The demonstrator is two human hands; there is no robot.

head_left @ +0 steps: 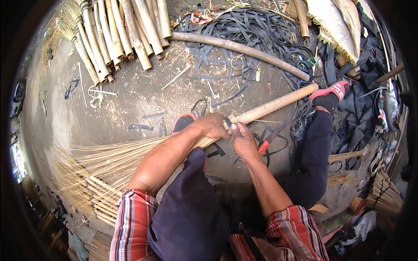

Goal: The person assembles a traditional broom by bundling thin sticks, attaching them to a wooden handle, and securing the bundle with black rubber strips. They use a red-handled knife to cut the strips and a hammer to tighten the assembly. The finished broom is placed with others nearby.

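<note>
Dry, matt bristles [117, 152] of plant fibre run under the left hand [214, 125]; the strip [227, 122] between it and the right hand [244, 142] looks like dull rubber. Beyond the right hand, the bamboo pole [278, 103] is smooth, faintly glossy. Beside that hand, the knife [278, 129] pairs a metal blade with a plastic-looking handle, above rough, dusty ground [130, 108]

Ahead and left of the fingers [220, 128], a hand could pass above the floor [146, 87]; a red-handled blade [271, 138] obstructs their right.

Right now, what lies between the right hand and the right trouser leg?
In the head view, a red-handled tool and dark strips lie between them.
</note>
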